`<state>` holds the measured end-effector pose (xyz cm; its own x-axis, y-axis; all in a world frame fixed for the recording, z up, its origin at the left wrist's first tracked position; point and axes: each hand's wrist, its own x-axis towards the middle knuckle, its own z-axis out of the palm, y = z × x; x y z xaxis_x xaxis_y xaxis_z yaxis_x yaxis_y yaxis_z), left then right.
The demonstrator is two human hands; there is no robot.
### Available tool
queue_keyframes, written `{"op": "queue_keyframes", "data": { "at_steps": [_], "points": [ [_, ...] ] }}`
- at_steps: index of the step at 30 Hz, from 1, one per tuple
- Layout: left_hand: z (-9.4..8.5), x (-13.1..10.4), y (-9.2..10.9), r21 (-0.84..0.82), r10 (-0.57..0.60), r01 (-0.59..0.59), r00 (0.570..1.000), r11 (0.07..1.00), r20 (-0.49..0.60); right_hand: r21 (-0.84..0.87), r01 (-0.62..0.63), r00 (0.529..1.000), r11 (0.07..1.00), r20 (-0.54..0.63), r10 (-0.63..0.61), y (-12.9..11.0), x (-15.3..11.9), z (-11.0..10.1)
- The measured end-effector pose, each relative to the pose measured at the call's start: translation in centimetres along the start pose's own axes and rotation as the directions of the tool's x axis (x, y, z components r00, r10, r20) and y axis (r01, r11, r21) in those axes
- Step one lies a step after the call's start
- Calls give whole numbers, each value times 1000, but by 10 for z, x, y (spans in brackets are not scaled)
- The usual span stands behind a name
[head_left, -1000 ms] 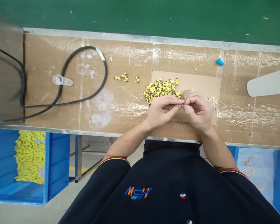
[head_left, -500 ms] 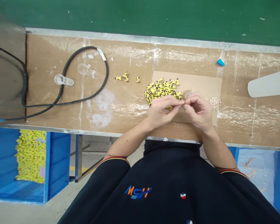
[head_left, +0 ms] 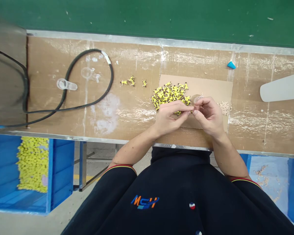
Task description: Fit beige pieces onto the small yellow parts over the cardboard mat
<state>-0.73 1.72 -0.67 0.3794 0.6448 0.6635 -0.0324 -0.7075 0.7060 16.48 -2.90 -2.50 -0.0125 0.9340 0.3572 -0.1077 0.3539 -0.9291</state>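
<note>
My left hand (head_left: 171,117) is closed in a pinch, thumb and forefinger meeting just in front of the pile. My right hand (head_left: 209,117) curls in from the other side, its thumb and forefinger tips against the left fingertips. Whatever sits between the fingertips is tiny and mostly hidden; a speck of yellow shows there. Behind my left hand lies a heap of small yellow figures (head_left: 170,94) with dark ends. A small round clear container (head_left: 195,98) stands behind my right fingers. Several tiny pale pieces (head_left: 224,108) are scattered beyond my right hand, on a cardboard sheet (head_left: 208,84).
Loose yellow figures (head_left: 131,80) lie left of the heap. A black cable (head_left: 74,62) loops across the bench near a clear plastic piece (head_left: 67,84). A blue piece (head_left: 231,65) and a white object (head_left: 284,87) are at right. Below stands a blue crate (head_left: 61,173) holding yellow pieces.
Both hands stay nearly in place. The right fingers have shifted slightly at the fingertips; the heap and loose pieces look the same.
</note>
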Motion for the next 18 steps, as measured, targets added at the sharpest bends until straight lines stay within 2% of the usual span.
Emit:
{"op": "queue_keyframes", "data": {
  "at_steps": [5, 10, 18],
  "points": [
    [0, 1, 0, -6, 6, -6, 1000, 1000, 2, -7, -24, 1000, 1000, 2, 24, 0, 1, -1],
    [1, 1, 0, -11, 21, -21, 1000, 1000, -8, -2, 25, 1000, 1000, 14, -25, 1, 1, -1],
    [0, 0, 0, -1, 13, -13, 1000, 1000, -2, -3, 15, 999, 1000, 29, -15, 1, 1, -2]
  ]
}}
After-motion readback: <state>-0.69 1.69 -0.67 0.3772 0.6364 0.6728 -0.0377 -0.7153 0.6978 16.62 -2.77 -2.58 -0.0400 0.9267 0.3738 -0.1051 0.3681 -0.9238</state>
